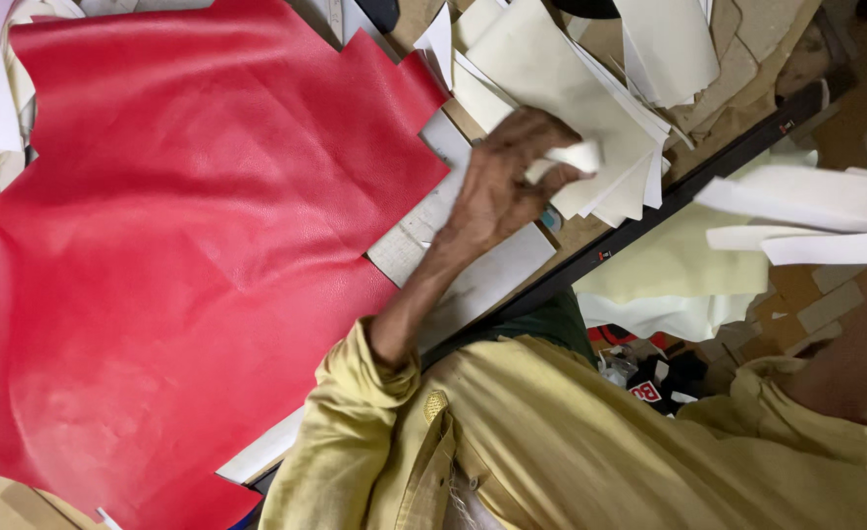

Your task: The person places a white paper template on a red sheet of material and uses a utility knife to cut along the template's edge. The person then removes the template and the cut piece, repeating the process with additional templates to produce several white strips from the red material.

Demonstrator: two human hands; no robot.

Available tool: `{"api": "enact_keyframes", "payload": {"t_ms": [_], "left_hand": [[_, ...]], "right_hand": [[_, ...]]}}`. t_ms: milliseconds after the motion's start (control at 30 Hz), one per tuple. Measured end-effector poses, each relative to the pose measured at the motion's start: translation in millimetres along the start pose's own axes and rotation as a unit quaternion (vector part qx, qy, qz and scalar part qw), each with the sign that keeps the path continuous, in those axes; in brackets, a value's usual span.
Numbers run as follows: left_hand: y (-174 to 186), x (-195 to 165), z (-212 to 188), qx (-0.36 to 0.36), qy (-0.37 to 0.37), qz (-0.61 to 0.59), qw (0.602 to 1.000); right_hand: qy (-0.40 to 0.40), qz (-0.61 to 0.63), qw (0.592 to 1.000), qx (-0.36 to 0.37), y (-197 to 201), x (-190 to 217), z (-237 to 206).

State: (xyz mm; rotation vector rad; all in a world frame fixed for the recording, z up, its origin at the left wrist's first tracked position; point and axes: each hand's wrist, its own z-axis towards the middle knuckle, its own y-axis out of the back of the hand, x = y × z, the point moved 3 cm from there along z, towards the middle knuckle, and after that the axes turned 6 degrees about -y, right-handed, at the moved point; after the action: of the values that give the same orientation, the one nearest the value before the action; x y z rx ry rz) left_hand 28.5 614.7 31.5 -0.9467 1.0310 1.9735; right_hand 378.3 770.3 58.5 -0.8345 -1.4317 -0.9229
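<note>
Head view: red leather across cluttered worktable

The left hand is raised on a bent arm in a rolled-up yellow sleeve, wrist cocked, fingers curled with the grip pinched closed. The right forearm is bare below a rolled sleeve; its hand lies past the frame edge.

Cluttered worktable, dark metal edge; perhaps scrap-strewn floor beyond.
</note>
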Motion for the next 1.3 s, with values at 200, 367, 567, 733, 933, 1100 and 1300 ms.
{"api": "enact_keyframes", "payload": {"t_ms": [200, 367, 567, 733, 933, 1100, 1300], "left_hand": [[147.1, -84.7, -37.7, -0.253, -0.008, -0.105, 0.962], [221.1, -139.5, -101.4, -0.358, 0.112, -0.087, 0.923], [249.0, -159.6, -209.5, -0.4, 0.35, 0.021, 0.847], [220.2, -185.5, -267.4, -0.302, 0.354, 0.132, 0.875], [132.4, -207.5, -268.7, -0.117, 0.233, 0.098, 0.96], [128.3, -234.0, -312.9, -0.128, 0.229, 0.101, 0.959], [170.9, -260.1, -425.6, -0.193, 0.372, 0.127, 0.899]], "right_hand": [[0.035, -0.152, 0.978, 0.141, -111.3, 7.5, 70.9], [0.17, -0.513, 0.821, 0.183, -266.8, -33.2, 106.2], [0.145, -0.515, 0.814, 0.226, -264.6, -11.0, 101.0], [0.258, -0.399, 0.858, 0.194, -250.2, 46.2, 42.0], [0.268, -0.06, 0.751, 0.6, -339.0, 70.3, -110.0], [0.168, -0.135, 0.551, 0.806, -349.5, 67.1, -174.1], [0.108, -0.219, 0.608, 0.756, -334.9, 42.7, -151.0]]}}
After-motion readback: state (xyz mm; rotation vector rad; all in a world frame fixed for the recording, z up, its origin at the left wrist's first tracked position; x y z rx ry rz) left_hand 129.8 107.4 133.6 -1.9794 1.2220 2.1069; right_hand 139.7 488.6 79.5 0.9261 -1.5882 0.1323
